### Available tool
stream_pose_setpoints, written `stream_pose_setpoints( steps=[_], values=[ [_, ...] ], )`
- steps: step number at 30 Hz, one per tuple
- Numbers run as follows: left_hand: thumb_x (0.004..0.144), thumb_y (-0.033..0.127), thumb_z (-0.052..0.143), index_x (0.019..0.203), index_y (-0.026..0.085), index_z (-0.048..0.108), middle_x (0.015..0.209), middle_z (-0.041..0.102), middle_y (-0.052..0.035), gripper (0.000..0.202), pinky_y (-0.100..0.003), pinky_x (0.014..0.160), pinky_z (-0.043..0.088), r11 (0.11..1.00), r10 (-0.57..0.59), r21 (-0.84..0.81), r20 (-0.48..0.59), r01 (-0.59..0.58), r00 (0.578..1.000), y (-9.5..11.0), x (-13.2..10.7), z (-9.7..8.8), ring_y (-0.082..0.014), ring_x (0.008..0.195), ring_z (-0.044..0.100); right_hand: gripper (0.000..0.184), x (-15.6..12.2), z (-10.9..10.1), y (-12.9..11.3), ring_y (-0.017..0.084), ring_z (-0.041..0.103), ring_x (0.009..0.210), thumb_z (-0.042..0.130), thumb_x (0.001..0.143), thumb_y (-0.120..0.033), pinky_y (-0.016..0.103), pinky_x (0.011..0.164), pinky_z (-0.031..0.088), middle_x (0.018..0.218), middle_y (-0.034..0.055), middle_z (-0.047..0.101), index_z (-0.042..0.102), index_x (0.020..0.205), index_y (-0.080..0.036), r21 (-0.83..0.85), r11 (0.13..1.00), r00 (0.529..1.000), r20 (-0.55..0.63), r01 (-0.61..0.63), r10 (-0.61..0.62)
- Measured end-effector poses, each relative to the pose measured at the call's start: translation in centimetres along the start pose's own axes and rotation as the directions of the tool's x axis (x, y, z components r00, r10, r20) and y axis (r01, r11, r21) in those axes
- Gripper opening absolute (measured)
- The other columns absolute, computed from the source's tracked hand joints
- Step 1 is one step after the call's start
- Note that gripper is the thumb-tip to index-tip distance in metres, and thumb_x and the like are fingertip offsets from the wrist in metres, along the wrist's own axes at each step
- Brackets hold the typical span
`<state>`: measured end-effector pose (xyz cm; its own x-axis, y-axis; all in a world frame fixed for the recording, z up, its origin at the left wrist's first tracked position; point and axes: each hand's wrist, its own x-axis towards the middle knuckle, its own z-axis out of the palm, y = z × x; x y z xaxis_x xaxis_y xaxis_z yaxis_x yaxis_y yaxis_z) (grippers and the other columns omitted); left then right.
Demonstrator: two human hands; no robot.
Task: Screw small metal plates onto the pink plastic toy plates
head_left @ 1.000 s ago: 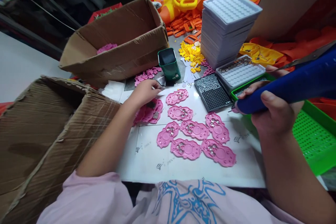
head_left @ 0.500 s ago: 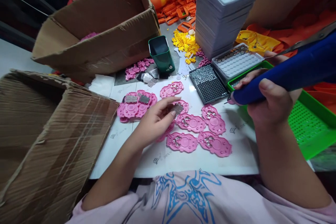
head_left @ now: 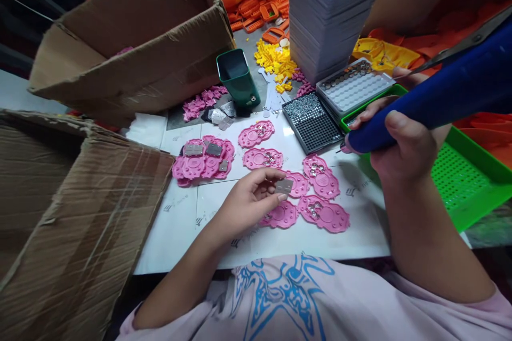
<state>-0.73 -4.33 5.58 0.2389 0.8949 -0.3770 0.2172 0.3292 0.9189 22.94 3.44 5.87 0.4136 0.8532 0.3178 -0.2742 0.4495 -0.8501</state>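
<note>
Here the half-curled left hand [head_left: 252,200] pinches a thin grey metal plate [head_left: 284,187] over scalloped pink plastic panels [head_left: 300,185], near centre; at right, the right hand [head_left: 412,149] wraps a thin-tipped blue cylindrical tool [head_left: 440,93].

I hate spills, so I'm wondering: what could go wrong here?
The blue tool in the right hand has its tip near the black tray; a bump might scatter its tiny metal bits. The left hand, holding a grey plate over a pink piece, could slip and drop it.
</note>
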Motion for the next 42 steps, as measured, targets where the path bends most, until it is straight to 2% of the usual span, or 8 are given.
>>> stream_pose_setpoints(
  steps=[7,12,17,22,27,31,35,42],
  values=[
    [0.072,0.020,0.076,0.112,0.018,0.068,0.106,0.067,-0.0064,0.041,-0.029,0.085,0.053,1.000,-0.006,0.027,0.004,0.006,1.000,0.2,-0.1,0.2,-0.0174,0.093,0.064,0.048,0.1,-0.2,0.3,0.016,0.057,0.045,0.079,0.051,-0.032,0.030,0.040,0.048,0.057,-0.0026,0.064,0.067,0.096,-0.020,0.034,0.999,1.000,0.012,0.006,-0.006],
    [0.077,0.019,0.070,0.119,0.020,0.070,0.117,0.066,-0.0085,0.042,-0.033,0.091,0.052,0.985,0.089,0.146,0.042,-0.094,0.995,0.1,0.0,0.1,-0.0220,0.105,0.064,0.038,0.2,-0.5,0.4,0.015,0.059,0.043,0.085,0.050,-0.037,0.028,0.040,0.049,0.060,-0.0034,0.067,0.061,0.075,-0.021,0.043,0.999,0.999,0.033,0.013,-0.015],
    [0.081,0.017,0.065,0.120,0.021,0.070,0.116,0.066,-0.0071,0.039,-0.033,0.094,0.050,0.973,0.142,0.177,0.048,-0.149,0.989,0.1,0.0,0.3,-0.0216,0.107,0.063,0.037,0.2,-0.8,0.7,0.013,0.060,0.046,0.087,0.054,-0.041,0.025,0.040,0.050,0.058,-0.0056,0.065,0.066,0.077,-0.021,0.058,0.997,0.997,0.059,0.041,-0.045],
    [0.079,0.017,0.068,0.120,0.019,0.066,0.114,0.069,-0.0061,0.041,-0.028,0.088,0.054,0.997,0.064,0.039,0.021,-0.065,0.998,0.3,-0.1,0.8,-0.0186,0.103,0.066,0.047,0.1,-0.6,0.9,0.011,0.060,0.046,0.088,0.056,-0.040,0.023,0.043,0.052,0.060,-0.0082,0.065,0.072,0.098,-0.024,0.105,0.990,0.993,0.071,0.091,-0.098],
    [0.074,0.012,0.071,0.100,0.017,0.067,0.095,0.070,-0.0022,0.026,-0.020,0.073,0.055,0.999,0.037,-0.006,0.000,-0.037,0.999,0.3,-0.1,1.2,-0.0135,0.085,0.068,0.047,0.1,-0.7,0.9,0.012,0.061,0.047,0.087,0.057,-0.039,0.024,0.043,0.051,0.061,-0.0075,0.065,0.072,0.098,-0.024,0.101,0.992,0.994,0.077,0.074,-0.082],
    [0.077,0.016,0.071,0.097,0.017,0.070,0.091,0.071,-0.0029,0.020,-0.021,0.065,0.056,1.000,-0.012,-0.010,0.035,0.012,0.999,0.4,0.0,1.3,-0.0138,0.077,0.068,0.047,0.0,-0.7,0.8,0.012,0.061,0.046,0.087,0.057,-0.038,0.025,0.042,0.050,0.060,-0.0078,0.065,0.071,0.098,-0.023,0.101,0.993,0.995,0.068,0.068,-0.075],
    [0.080,0.019,0.067,0.093,0.017,0.076,0.093,0.068,-0.0043,0.015,-0.023,0.062,0.056,0.995,0.042,0.092,0.059,-0.048,0.997,0.8,0.1,1.3,-0.0145,0.077,0.068,0.049,0.0,-0.6,0.7,0.011,0.061,0.047,0.088,0.056,-0.039,0.025,0.043,0.051,0.059,-0.0083,0.064,0.070,0.099,-0.023,0.097,0.993,0.996,0.059,0.060,-0.066],
    [0.085,0.015,0.059,0.104,0.019,0.077,0.099,0.074,-0.0055,0.026,-0.029,0.085,0.055,0.919,0.152,0.336,0.177,-0.204,0.973,1.3,0.8,1.4,-0.0172,0.091,0.069,0.052,0.0,-0.7,0.7,0.012,0.061,0.049,0.088,0.054,-0.040,0.027,0.045,0.051,0.059,-0.0085,0.063,0.069,0.099,-0.023,0.091,0.995,0.998,0.046,0.034,-0.038]
  ],
)
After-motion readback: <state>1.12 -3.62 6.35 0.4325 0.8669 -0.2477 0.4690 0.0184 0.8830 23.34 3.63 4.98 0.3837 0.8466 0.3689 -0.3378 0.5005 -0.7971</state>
